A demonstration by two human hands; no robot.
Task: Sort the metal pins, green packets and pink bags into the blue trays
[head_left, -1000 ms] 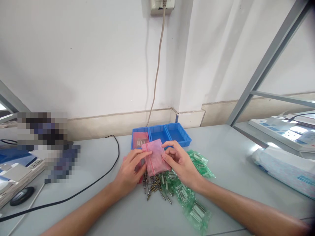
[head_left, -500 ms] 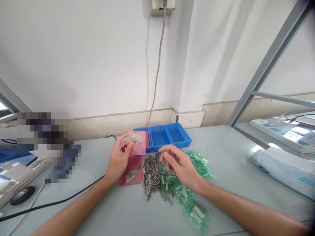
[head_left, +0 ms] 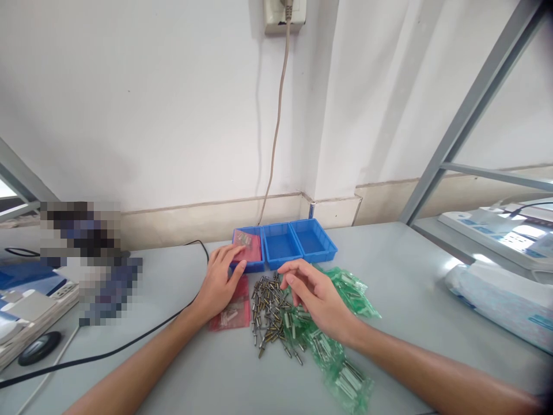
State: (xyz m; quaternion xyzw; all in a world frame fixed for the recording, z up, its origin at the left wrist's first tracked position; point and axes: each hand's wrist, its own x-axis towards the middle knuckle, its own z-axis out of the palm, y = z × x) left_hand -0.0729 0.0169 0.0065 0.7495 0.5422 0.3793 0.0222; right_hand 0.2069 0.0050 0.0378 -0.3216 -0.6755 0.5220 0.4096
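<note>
My left hand (head_left: 222, 279) is at the near edge of the left blue tray (head_left: 258, 266), fingers spread and fingertips at a pink plastic bag (head_left: 251, 248) lying inside. Small pale pieces show in that bag. Partly beneath the same hand, a second pink bag (head_left: 239, 319) rests on the table. My right hand (head_left: 313, 288) hovers with loosely bent fingers, thumb apart from them, and nothing shows in it. Below it are green bubble bags (head_left: 324, 346) of slim metal pieces. A pile of small rivet-like metal pins (head_left: 268, 308) lies between the hands.
Two more blue trays, a middle tray (head_left: 283, 245) and a right tray (head_left: 313, 237), adjoin the left one by the wall. A black cable (head_left: 129, 344) crosses the table at left. A black mouse (head_left: 40, 348) lies there; a soft pack (head_left: 496, 302) sits at right.
My left hand has lowered the pink bag into the left tray and its fingers have spread off it. My right hand has hardly moved.
</note>
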